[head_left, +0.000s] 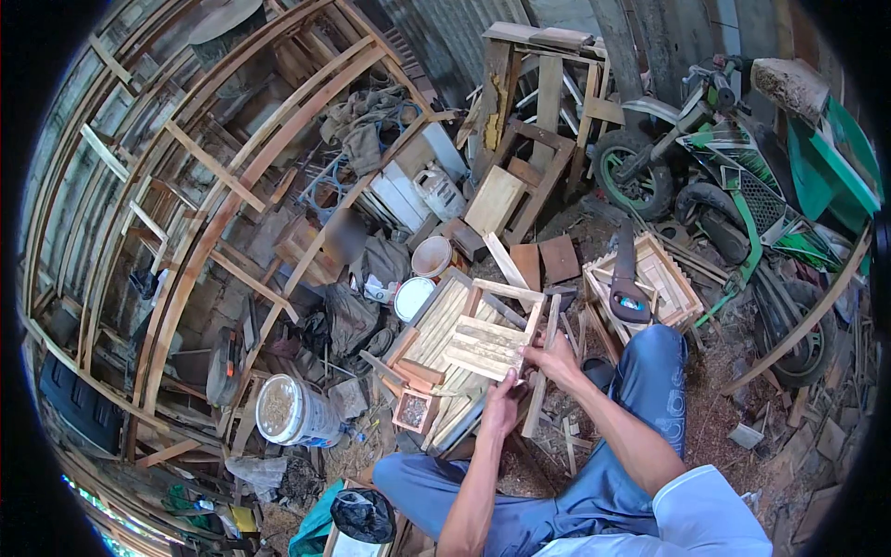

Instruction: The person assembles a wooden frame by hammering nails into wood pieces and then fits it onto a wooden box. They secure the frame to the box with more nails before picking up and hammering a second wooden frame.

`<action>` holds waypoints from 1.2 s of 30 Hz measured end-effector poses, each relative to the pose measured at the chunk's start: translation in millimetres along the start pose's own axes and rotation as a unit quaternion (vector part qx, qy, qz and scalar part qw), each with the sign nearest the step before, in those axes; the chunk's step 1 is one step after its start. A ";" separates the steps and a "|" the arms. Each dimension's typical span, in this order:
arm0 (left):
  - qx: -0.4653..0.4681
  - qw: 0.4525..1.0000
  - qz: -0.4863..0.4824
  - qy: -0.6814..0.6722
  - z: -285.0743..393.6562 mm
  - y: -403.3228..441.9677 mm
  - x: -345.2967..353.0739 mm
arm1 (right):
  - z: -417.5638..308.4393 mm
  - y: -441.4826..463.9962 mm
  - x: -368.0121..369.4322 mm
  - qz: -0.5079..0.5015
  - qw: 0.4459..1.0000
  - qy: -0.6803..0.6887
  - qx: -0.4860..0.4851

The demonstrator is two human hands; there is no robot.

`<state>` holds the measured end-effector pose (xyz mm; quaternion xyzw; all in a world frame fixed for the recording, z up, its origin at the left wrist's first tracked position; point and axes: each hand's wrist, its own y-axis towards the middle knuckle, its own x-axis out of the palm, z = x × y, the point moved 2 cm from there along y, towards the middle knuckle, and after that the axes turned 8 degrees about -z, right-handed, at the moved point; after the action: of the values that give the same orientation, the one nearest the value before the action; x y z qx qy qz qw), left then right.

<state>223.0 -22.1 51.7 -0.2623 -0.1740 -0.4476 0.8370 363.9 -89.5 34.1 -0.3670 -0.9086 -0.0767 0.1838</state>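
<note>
A small wooden frame [486, 347], partly covered with pale slats, is in front of me above a low wooden work surface [437, 325]. My left hand [502, 405] is closed on its lower edge, thumb upward. At its right corner my right hand [555, 362] is closed, with the fingertips partly hidden. A long narrow wood strip [535, 405] runs beside and under the right hand; whether that hand also grips it I cannot tell. Left of the frame, a small wooden box [414, 410] with small bits inside sits at the edge of the work surface.
To the right, a handsaw [628, 290] lies across a slatted wooden crate [673, 269]. A green motorbike [733, 176] stands behind it. White buckets [280, 408] and a large curved wooden framework [218, 209] occupy the left. Wood scraps and shavings cover the ground.
</note>
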 end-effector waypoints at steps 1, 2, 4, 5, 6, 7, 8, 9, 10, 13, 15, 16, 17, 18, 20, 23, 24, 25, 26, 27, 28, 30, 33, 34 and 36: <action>0.016 0.999 -0.001 0.050 10.7 -7.2 11.7 | -15.4 -4.5 2.6 0.001 0.999 0.041 0.017; 0.022 0.998 0.001 0.059 12.8 -6.6 -0.1 | -28.6 -4.1 0.3 -0.029 0.998 0.045 0.035; 0.034 0.996 0.005 0.077 18.3 0.7 -36.9 | -40.9 -2.5 -6.7 -0.088 0.992 0.053 0.069; 0.028 0.999 0.019 0.030 31.3 -0.3 -49.6 | -47.3 -4.9 -6.5 -0.048 0.996 0.039 0.061; 0.021 0.999 0.033 -0.016 43.8 -2.2 -62.4 | -51.4 -6.6 -6.6 -0.051 0.996 0.049 0.058; 0.028 0.996 0.074 0.051 52.7 -2.9 -69.1 | -53.1 -7.5 -5.9 -0.056 0.995 0.059 0.056; 0.046 0.992 0.067 0.098 59.3 -7.0 -73.7 | -54.8 -7.6 -3.8 -0.062 0.994 0.068 0.053; 0.065 0.986 0.060 0.144 70.4 -13.7 -68.8 | -53.1 -8.0 -5.2 -0.063 0.995 0.023 0.069; 0.083 0.977 0.052 0.190 79.7 -19.3 -69.9 | -47.9 -7.7 -5.3 -0.081 0.995 0.022 0.062; 0.044 0.971 0.022 0.235 84.0 -17.2 -103.6 | -37.6 -4.8 -0.9 -0.127 0.991 -0.011 0.047; 0.060 0.966 0.087 0.237 83.5 -23.4 -86.3 | -36.8 -7.4 10.5 -0.112 0.993 0.044 0.004; 0.064 0.956 0.088 0.274 81.8 -23.5 -81.9 | -36.0 -9.8 14.2 -0.102 0.992 0.068 -0.016; 0.069 0.945 0.088 0.309 78.1 -21.8 -79.5 | -41.4 -10.7 15.1 -0.091 0.996 -0.018 0.008; 0.074 0.933 0.088 0.340 73.6 -19.7 -75.6 | -28.4 -5.4 11.9 -0.055 0.996 -0.073 0.001; 0.077 0.950 0.087 0.290 69.3 -22.7 -57.4 | -28.7 -10.7 13.4 0.017 0.991 -0.133 -0.027; 0.083 0.920 0.089 0.373 40.7 4.5 -90.4 | -25.2 -19.2 14.4 0.086 0.984 -0.146 -0.061; 0.097 0.918 0.113 0.368 39.0 6.9 -86.4 | -22.8 -22.1 10.4 0.107 0.975 -0.184 -0.069; 0.111 0.915 0.136 0.364 38.1 9.8 -82.4 | -20.1 -23.9 7.3 0.129 0.964 -0.220 -0.078; 0.137 0.916 0.132 0.354 36.7 11.5 -77.4 | -17.3 -24.0 4.0 0.149 0.952 -0.254 -0.088; 0.161 0.915 0.130 0.345 38.3 9.1 -70.3 | -30.3 -27.7 10.9 0.168 0.943 -0.270 -0.099; 0.185 0.914 0.128 0.339 41.2 7.3 -64.9 | -30.3 -26.1 7.6 0.171 0.940 -0.284 -0.087; 0.204 0.914 0.111 0.333 44.6 9.3 -56.6 | -29.6 -21.7 4.5 0.176 0.934 -0.305 -0.063; 0.186 0.886 0.097 0.413 51.5 14.5 -56.9 | -24.2 -15.9 -1.7 0.133 0.926 -0.351 -0.024; 0.187 0.875 0.091 0.437 55.5 17.1 -57.8 | -18.9 -14.8 -3.9 0.115 0.925 -0.362 -0.018; 0.189 0.851 0.075 0.484 61.7 24.2 -61.4 | -10.8 -14.0 -3.3 0.092 0.934 -0.336 -0.077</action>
<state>206.8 66.1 62.1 0.1389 0.1923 -0.4126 0.8795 359.4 -104.7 42.7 -0.4661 -0.8711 -0.0019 -0.1546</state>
